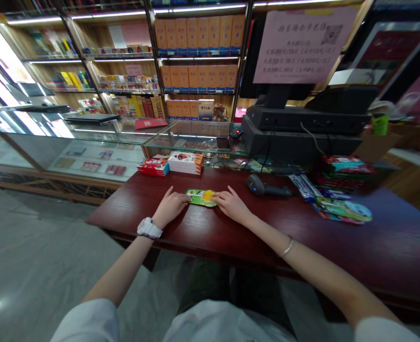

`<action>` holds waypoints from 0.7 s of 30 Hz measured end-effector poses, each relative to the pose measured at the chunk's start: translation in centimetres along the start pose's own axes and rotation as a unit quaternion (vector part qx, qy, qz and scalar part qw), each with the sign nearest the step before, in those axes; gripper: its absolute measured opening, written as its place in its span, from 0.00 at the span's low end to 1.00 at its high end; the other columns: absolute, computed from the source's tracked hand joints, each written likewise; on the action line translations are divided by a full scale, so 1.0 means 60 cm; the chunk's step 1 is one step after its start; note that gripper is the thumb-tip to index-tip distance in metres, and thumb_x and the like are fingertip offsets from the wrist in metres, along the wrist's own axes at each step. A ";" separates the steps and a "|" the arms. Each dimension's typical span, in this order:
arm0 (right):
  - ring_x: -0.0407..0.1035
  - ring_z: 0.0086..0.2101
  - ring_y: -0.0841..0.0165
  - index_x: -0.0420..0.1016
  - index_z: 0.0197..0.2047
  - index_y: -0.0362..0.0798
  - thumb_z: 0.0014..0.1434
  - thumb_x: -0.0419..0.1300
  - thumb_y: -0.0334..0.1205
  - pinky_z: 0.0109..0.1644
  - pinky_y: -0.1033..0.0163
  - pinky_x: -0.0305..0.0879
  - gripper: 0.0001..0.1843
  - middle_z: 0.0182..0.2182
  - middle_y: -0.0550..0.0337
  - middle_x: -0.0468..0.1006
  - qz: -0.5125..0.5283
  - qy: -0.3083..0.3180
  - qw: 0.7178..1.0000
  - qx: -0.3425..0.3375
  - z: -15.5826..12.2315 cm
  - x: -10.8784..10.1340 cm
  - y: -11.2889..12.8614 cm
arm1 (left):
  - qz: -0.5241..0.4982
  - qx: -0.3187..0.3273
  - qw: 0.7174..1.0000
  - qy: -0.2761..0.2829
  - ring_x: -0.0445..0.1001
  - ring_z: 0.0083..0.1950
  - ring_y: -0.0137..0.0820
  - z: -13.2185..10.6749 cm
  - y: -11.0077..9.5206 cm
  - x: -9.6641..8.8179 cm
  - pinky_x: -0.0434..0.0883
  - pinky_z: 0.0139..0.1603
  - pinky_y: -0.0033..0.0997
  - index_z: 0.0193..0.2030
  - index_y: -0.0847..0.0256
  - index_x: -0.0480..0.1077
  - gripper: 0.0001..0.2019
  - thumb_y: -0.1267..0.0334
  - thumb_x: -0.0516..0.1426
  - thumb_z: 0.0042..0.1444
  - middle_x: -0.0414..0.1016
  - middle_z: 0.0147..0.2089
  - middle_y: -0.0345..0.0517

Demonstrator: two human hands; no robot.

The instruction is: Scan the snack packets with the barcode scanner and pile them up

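A small flat green package [197, 199] with a printed front and a yellow shape at its right part lies on the dark red-brown table. My left hand [170, 207], with a white watch on its wrist, holds the left end with closed fingers, its thumb raised. At the opposite end, my right hand [233, 205] pinches the package near the yellow shape. Its fingertips partly cover that edge. Just behind stand a stack of red and blue packets [154, 166] and a white and orange box stack [186, 163].
A black barcode scanner [267, 186] lies right of my hands. Farther right are blue packets [304, 186], colourful flat packages [343, 209] and a pile of red packs [345, 168]. Beyond the table [124, 209] stand a glass counter [192, 135] and a cash register [299, 128].
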State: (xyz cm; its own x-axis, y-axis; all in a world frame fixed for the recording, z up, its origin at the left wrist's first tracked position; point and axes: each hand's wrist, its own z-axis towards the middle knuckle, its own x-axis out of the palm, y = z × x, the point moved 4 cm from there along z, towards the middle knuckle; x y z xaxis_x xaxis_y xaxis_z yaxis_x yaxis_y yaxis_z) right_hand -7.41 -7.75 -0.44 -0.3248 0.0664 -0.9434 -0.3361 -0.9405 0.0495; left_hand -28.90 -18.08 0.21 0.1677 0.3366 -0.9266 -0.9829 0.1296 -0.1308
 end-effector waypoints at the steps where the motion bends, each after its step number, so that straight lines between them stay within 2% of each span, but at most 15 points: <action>1: 0.68 0.56 0.60 0.73 0.58 0.54 0.65 0.52 0.31 0.69 0.39 0.46 0.21 0.56 0.54 0.76 0.001 0.006 1.000 0.002 0.003 0.003 0.007 | 0.005 -0.012 1.000 -0.008 0.78 0.51 0.37 -0.007 0.000 0.000 0.50 0.72 0.57 0.47 0.49 0.77 0.12 0.64 0.53 0.62 0.82 0.48 0.41; 3: 0.65 0.58 0.57 0.71 0.60 0.53 0.66 0.51 0.35 0.69 0.38 0.46 0.21 0.59 0.53 0.73 0.006 0.018 1.000 0.010 0.009 0.010 0.018 | 0.018 -0.035 0.999 -0.020 0.77 0.52 0.39 -0.018 0.002 0.002 0.49 0.72 0.59 0.49 0.49 0.76 0.11 0.59 0.55 0.63 0.81 0.50 0.43; 6: 0.60 0.62 0.52 0.65 0.65 0.54 0.68 0.52 0.43 0.68 0.35 0.45 0.24 0.65 0.53 0.66 0.013 0.043 0.999 0.021 0.028 0.025 0.030 | 0.040 -0.082 0.996 -0.015 0.74 0.58 0.45 -0.023 0.020 0.011 0.50 0.70 0.64 0.54 0.50 0.73 0.15 0.54 0.55 0.63 0.77 0.57 0.47; 10: 0.53 0.66 0.48 0.59 0.69 0.54 0.68 0.51 0.50 0.68 0.33 0.43 0.29 0.69 0.52 0.57 0.013 0.078 0.996 0.049 0.072 0.046 0.037 | 0.046 -0.139 0.989 0.013 0.68 0.64 0.50 -0.002 0.060 0.024 0.51 0.69 0.67 0.58 0.48 0.70 0.18 0.50 0.52 0.64 0.71 0.63 0.47; 12: 0.49 0.67 0.48 0.58 0.69 0.54 0.68 0.50 0.52 0.68 0.33 0.43 0.29 0.70 0.52 0.54 0.007 0.083 0.994 0.067 0.096 0.056 0.038 | 0.059 -0.157 0.986 0.024 0.67 0.64 0.51 0.013 0.077 0.027 0.52 0.68 0.67 0.58 0.51 0.70 0.19 0.49 0.51 0.65 0.70 0.64 0.51; 17: 0.52 0.66 0.49 0.58 0.69 0.53 0.69 0.48 0.51 0.68 0.33 0.42 0.29 0.69 0.48 0.56 -0.006 0.064 0.993 0.100 0.147 0.077 0.037 | 0.086 -0.196 0.976 0.035 0.69 0.62 0.50 0.039 0.103 0.028 0.51 0.67 0.68 0.60 0.56 0.68 0.22 0.50 0.47 0.66 0.71 0.62 0.56; 21: 0.53 0.66 0.50 0.55 0.70 0.56 0.69 0.46 0.52 0.69 0.33 0.42 0.29 0.69 0.51 0.57 -0.003 0.065 0.991 0.118 0.176 0.097 0.035 | 0.087 -0.236 0.967 0.041 0.66 0.65 0.53 0.047 0.123 0.036 0.49 0.67 0.68 0.65 0.57 0.63 0.26 0.49 0.45 0.67 0.65 0.67 0.59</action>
State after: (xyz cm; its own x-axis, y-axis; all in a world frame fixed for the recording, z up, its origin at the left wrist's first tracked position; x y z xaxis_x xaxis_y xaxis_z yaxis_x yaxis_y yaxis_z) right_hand -19.35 -5.84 -2.36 -0.2117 0.0139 -0.9772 -0.5407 -0.8346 0.1053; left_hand -35.58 -13.74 -1.77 0.0093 0.2375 -0.9713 -0.9243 -0.3685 -0.0990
